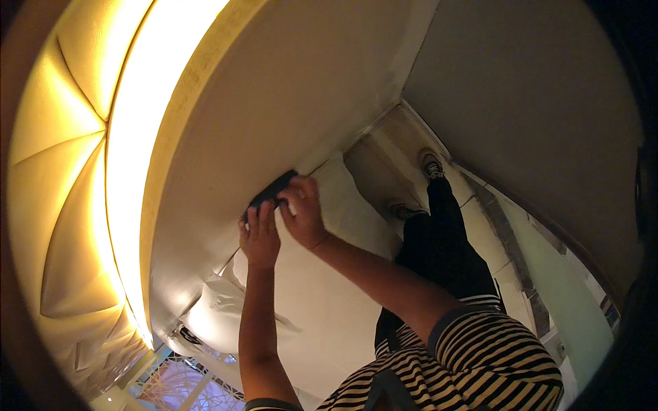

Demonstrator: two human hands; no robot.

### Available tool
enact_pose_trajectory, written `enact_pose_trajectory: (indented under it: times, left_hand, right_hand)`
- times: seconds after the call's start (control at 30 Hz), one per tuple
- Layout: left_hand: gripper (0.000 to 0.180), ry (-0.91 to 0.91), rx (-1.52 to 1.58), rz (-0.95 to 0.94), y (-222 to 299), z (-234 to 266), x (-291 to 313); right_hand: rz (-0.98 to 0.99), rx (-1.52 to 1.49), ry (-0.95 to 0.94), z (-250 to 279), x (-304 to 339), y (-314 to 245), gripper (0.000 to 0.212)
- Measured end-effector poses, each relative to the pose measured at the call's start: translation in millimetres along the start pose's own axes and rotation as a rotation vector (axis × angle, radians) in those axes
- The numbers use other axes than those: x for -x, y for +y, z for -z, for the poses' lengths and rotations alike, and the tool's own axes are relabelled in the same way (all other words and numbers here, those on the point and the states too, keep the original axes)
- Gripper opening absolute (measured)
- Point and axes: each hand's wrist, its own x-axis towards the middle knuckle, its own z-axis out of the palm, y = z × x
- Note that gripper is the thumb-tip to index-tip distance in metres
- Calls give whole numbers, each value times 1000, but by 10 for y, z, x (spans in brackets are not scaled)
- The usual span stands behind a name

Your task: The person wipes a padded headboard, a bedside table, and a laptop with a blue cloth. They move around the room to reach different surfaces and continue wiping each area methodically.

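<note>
Both my hands are raised together at a long, narrow black object [277, 186], which lies slantwise along the low pale wall panel just above the white bedding. What kind of object it is I cannot make out. My left hand [260, 236] grips its lower left end, the fingers reaching up over its edge and the thumb at its tip. At the upper right end, my right hand [305, 214] holds it with bent fingers, slightly blurred. The fingers cover part of the object's lower edge. White bedding [336, 274] spreads beneath both forearms.
A crumpled white pillow [219, 308] lies at the lower left against the pale panel [274, 96]. Left of that runs a glowing light strip above tufted padding [75, 226]. A grey wall [528, 103] rises at the right. My shoes [430, 166] stand on tiled floor beside the bed.
</note>
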Motion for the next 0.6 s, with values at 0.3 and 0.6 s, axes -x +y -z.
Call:
enact_pose_trajectory:
  times: [0.3,0.6]
  left_hand:
    - [39,264,106,13,828,390,-2094]
    - [39,304,-24,-50,1196,484,-2877]
  right_hand:
    - [229,209,359,1135,-1417,474,23]
    - [220,186,467,1469,-1844,726,25]
